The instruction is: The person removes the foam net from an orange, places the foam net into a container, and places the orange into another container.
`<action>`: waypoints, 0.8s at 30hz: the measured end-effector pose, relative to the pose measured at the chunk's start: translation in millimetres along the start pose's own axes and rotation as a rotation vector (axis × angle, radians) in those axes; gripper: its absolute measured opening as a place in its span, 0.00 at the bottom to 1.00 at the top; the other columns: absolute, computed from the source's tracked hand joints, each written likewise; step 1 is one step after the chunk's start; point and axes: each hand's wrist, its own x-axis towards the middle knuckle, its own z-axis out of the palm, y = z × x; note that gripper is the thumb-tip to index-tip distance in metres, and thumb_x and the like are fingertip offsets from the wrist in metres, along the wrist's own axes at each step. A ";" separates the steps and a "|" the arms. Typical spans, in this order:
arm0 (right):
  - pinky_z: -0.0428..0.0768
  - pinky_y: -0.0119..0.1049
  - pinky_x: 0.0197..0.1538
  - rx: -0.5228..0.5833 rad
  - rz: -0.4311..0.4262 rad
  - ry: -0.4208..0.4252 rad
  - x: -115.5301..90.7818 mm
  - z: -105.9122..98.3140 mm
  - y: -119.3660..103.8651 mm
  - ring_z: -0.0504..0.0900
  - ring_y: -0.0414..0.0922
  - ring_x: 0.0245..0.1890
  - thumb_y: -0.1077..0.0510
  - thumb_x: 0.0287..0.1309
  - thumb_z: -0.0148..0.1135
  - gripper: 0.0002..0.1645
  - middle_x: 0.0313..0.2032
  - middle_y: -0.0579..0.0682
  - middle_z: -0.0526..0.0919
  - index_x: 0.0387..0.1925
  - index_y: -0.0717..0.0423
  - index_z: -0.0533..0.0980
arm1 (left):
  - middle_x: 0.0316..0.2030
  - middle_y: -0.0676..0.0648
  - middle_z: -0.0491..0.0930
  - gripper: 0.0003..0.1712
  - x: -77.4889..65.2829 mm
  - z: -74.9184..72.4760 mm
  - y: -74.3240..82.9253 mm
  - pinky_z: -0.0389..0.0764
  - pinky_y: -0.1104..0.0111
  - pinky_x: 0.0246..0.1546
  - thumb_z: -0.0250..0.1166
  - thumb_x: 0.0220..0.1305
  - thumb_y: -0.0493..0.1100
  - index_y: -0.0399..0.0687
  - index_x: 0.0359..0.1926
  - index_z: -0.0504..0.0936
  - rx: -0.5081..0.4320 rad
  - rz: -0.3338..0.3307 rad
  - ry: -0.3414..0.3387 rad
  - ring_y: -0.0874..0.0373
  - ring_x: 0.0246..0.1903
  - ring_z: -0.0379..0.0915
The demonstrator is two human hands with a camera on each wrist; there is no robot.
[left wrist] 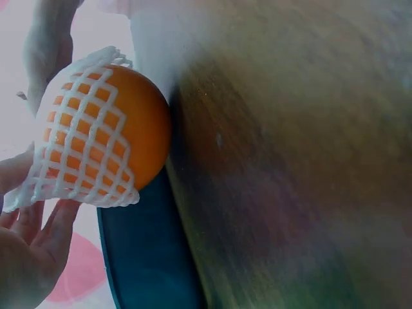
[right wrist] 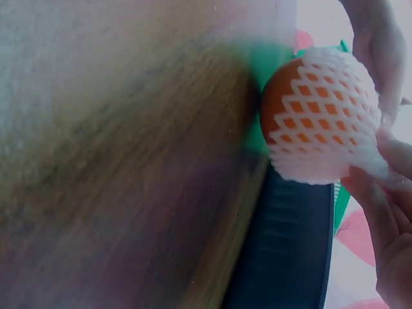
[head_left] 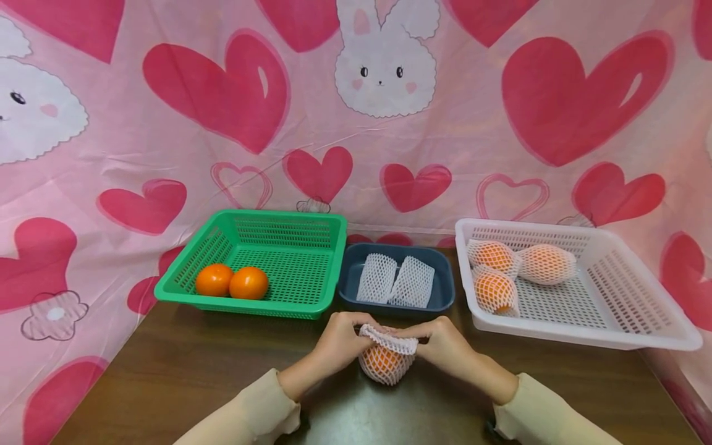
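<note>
An orange [head_left: 385, 364] partly inside a white foam net sleeve [head_left: 396, 342] is at the table's front middle, between both hands. The left hand [head_left: 343, 339] pinches the sleeve's edge on one side; the right hand [head_left: 445, 349] pinches it on the other. In the left wrist view the foam net [left wrist: 84, 138] covers much of the fruit, and bare peel [left wrist: 147, 122] shows on the side toward the table. The right wrist view shows the net bunched between the right hand's [right wrist: 386, 212] thumb and fingers.
Two bare oranges [head_left: 248, 283] lie in a green basket [head_left: 303, 308] at left. A dark blue tray [head_left: 351, 301] behind the hands holds two flat foam nets [head_left: 413, 283]. Several netted oranges [head_left: 495, 290] sit in a white basket [head_left: 556, 330] at right. A pink printed cloth [head_left: 389, 142] hangs behind.
</note>
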 end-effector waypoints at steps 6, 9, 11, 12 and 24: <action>0.82 0.27 0.47 -0.030 0.008 -0.018 -0.6 2.3 1.6 0.88 0.42 0.44 0.71 0.48 0.76 0.21 0.45 0.51 0.89 0.48 0.63 0.87 | 0.32 0.50 0.89 0.18 -0.3 -1.6 1.4 0.77 0.75 0.27 0.68 0.46 0.19 0.43 0.31 0.91 0.019 0.016 0.027 0.68 0.30 0.75; 0.82 0.30 0.49 -0.018 0.073 -0.070 -1.3 1.8 4.3 0.86 0.42 0.48 0.65 0.51 0.79 0.25 0.49 0.51 0.88 0.53 0.63 0.85 | 0.33 0.50 0.89 0.19 -0.8 -2.6 1.1 0.75 0.75 0.25 0.67 0.45 0.19 0.44 0.32 0.91 0.012 0.030 0.038 0.69 0.28 0.73; 0.83 0.31 0.49 -0.008 0.108 -0.096 -2.0 1.9 5.9 0.86 0.40 0.48 0.60 0.50 0.80 0.26 0.49 0.50 0.88 0.52 0.62 0.85 | 0.33 0.50 0.89 0.15 -0.8 -3.3 0.4 0.77 0.75 0.27 0.70 0.49 0.21 0.44 0.33 0.91 0.007 0.037 0.031 0.68 0.28 0.74; 0.83 0.31 0.47 0.001 0.119 -0.103 -2.5 2.2 6.7 0.86 0.38 0.46 0.59 0.50 0.80 0.24 0.46 0.49 0.89 0.51 0.61 0.86 | 0.34 0.50 0.89 0.12 -0.7 -3.9 0.2 0.79 0.73 0.29 0.72 0.51 0.24 0.43 0.34 0.91 0.005 0.046 0.022 0.67 0.30 0.76; 0.83 0.31 0.38 0.184 0.251 -0.101 -0.1 1.8 4.9 0.83 0.32 0.38 0.63 0.56 0.76 0.12 0.38 0.50 0.90 0.43 0.61 0.87 | 0.30 0.57 0.86 0.16 0.0 -8.2 -2.8 0.80 0.71 0.30 0.83 0.50 0.47 0.46 0.38 0.89 0.008 -0.093 -0.184 0.69 0.29 0.77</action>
